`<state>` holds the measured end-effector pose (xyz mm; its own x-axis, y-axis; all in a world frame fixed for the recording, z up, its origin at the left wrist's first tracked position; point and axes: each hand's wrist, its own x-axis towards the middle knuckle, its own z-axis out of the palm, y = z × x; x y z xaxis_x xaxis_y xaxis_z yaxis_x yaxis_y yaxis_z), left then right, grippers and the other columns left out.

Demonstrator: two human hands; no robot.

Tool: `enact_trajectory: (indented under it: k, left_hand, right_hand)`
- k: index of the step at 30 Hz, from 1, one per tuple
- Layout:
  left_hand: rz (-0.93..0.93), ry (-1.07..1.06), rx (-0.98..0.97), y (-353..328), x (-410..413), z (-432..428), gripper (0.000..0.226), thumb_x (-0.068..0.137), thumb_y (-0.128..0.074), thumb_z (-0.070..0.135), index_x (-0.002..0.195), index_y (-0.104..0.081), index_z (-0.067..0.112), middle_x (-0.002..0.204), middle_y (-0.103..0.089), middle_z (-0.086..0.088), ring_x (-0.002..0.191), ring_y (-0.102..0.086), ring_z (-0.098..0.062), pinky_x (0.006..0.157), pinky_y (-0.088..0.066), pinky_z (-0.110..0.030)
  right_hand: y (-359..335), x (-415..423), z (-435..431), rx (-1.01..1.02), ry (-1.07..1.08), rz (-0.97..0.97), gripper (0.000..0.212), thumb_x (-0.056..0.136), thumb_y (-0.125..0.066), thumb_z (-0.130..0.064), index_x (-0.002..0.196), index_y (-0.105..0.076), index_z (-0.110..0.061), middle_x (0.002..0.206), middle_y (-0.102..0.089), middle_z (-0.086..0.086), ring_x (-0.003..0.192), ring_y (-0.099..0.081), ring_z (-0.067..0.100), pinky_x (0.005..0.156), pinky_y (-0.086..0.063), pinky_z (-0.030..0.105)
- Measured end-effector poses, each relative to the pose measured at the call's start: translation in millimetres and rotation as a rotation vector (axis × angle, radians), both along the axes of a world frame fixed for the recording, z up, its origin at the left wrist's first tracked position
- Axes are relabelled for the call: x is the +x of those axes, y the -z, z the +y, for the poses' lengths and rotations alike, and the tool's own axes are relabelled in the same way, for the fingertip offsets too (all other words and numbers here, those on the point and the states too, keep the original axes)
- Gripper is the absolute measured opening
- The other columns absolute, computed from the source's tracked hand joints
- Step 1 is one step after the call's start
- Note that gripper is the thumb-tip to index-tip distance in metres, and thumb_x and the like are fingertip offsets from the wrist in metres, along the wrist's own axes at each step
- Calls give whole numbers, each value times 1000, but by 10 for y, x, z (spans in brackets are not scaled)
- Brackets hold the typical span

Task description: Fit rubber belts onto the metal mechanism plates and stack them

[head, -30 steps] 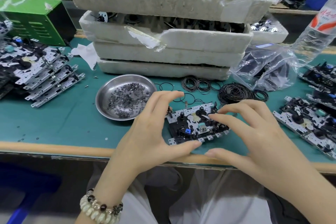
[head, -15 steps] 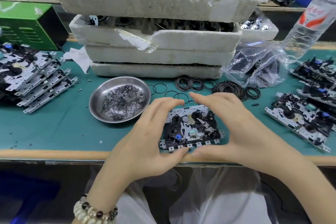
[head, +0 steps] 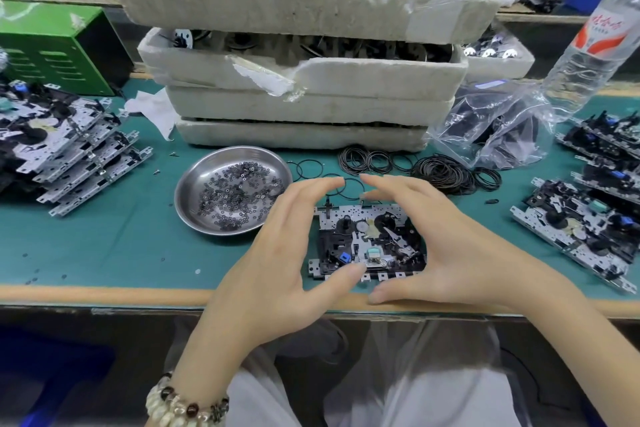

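Mechanism plate (head: 367, 246) is being framed between the two hands at the front of the green table mat (head: 104, 253), just inside the near edge.

Left hand (head: 277, 270) is being curved round the plate's left end. Its thumb is being laid on the near rim and its fingers are being arched over the far rim.

Right hand (head: 450, 253) is being cupped round the right end in mirror fashion. Its thumb is being rested along the table's front edge, just beside the plate; firm contact with the plate cannot be told.

Both index tips are being held near each other beyond the far rim. Rubber belts (head: 443, 172) are being kept loose there, a few single rings just under the fingertips and the dense pile near to the right. Whether one is being pinched cannot be told. The pulley detail is too small for a fitted belt to be made out.

Step judged: fitting stage, with the plate being steadied or squared for its belt.

Next move, as judged: one ring is to be picked up and stretched over the pulleys, clear of the upright posts. The plate is then to be carried to the stacked plates (head: 76, 146) at far left.

More plates (head: 581, 236) are being kept at the right. A steel dish (head: 188, 198) of small washers is being kept just left of the work.
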<state>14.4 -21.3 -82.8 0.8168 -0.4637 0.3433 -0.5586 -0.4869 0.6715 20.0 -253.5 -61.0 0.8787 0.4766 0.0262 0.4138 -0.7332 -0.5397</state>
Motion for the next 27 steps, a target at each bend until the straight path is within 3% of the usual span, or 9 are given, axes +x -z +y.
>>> enact_trajectory:
  k: [8, 14, 19, 21, 23, 25, 27]
  left_hand:
    - [-12, 5, -30, 3, -3, 2, 71, 89, -57, 52, 149, -34, 22, 145, -40, 11, 140, -38, -11, 111, -25, -12]
    - [2, 44, -106, 61, 27, 27, 87, 86, -38, 82, 153, -26, 27, 154, -35, 4, 146, -35, -20, 117, -31, -31]
    - [-14, 34, -142, 103, 52, 27, 89, 85, -36, 85, 153, -24, 28, 155, -36, 1, 146, -35, -21, 115, -33, -48]
    - [-34, 39, -146, 111, 63, 22, 88, 86, -36, 84, 154, -24, 28, 154, -36, 0, 145, -36, -24, 114, -34, -51]
    - [-45, 40, -146, 113, 70, 22, 88, 87, -36, 84, 154, -25, 27, 154, -37, -1, 144, -38, -25, 112, -35, -53]
    - [-54, 36, -138, 117, 75, 26, 87, 87, -36, 84, 154, -25, 29, 153, -38, -1, 143, -38, -24, 111, -36, -53]
    - [-59, 30, -130, 123, 76, 27, 86, 87, -36, 84, 154, -24, 31, 153, -39, 0, 143, -39, -23, 110, -37, -50]
  right_hand:
    - [0, 25, 63, 83, -16, -39, 108, 60, -85, -56, 148, -27, -39, 132, -47, -16, 130, -38, -3, 105, -30, 10]
    - [-30, -123, 105, 224, 53, -91, 103, 54, -92, -47, 139, -33, -42, 122, -55, -16, 125, -49, 4, 101, -38, 18]
    - [-206, -178, -271, 383, 190, -195, 95, 59, -89, -44, 138, -40, -29, 123, -58, -6, 123, -54, 17, 106, -42, 36]
    - [-271, -212, -533, 356, 294, -238, 94, 58, -86, -51, 138, -40, -31, 122, -58, -9, 122, -55, 14, 107, -42, 36]
    - [-308, -266, -804, 297, 405, -273, 93, 58, -85, -56, 137, -41, -32, 121, -58, -13, 121, -54, 8, 106, -40, 27]
    - [-309, -320, -1049, 113, 508, -341, 92, 60, -82, -59, 137, -41, -31, 119, -58, -14, 117, -54, 4, 102, -36, 16]
    - [-259, -350, -1258, -176, 586, -431, 95, 58, -78, -60, 138, -44, -20, 116, -60, -1, 114, -52, 19, 104, -35, 29]
